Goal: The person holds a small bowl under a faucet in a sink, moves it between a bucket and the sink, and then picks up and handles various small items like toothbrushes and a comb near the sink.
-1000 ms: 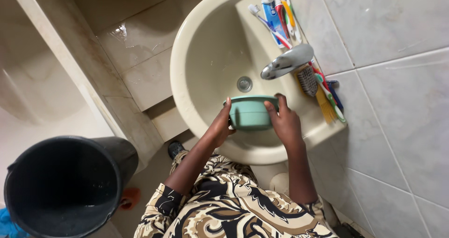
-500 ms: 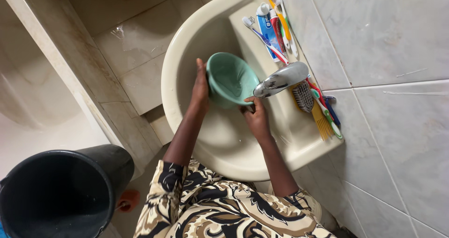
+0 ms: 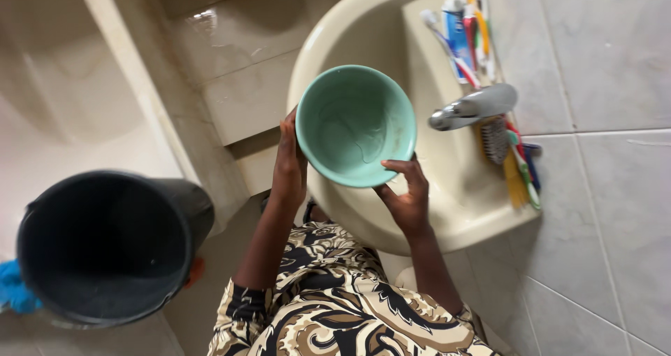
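A round green bowl point(image 3: 355, 124) is held up over the cream wash basin point(image 3: 447, 216), its hollow facing me with a thin film of water inside. My left hand point(image 3: 288, 161) grips its left rim. My right hand point(image 3: 407, 196) holds the lower right rim from beneath. The chrome tap point(image 3: 472, 107) sticks out to the right of the bowl, apart from it.
A black bucket point(image 3: 105, 247) stands on the floor at the left with a blue cloth point(image 3: 12, 287) beside it. Toothbrushes and a toothpaste tube point(image 3: 459, 36) lie on the basin's ledge, with a brush and comb point(image 3: 510, 161) past the tap. Tiled wall on the right.
The bowl has been lifted out from under the tap and raised towards me, turning from tilted to open side up. Both hands stayed on it.
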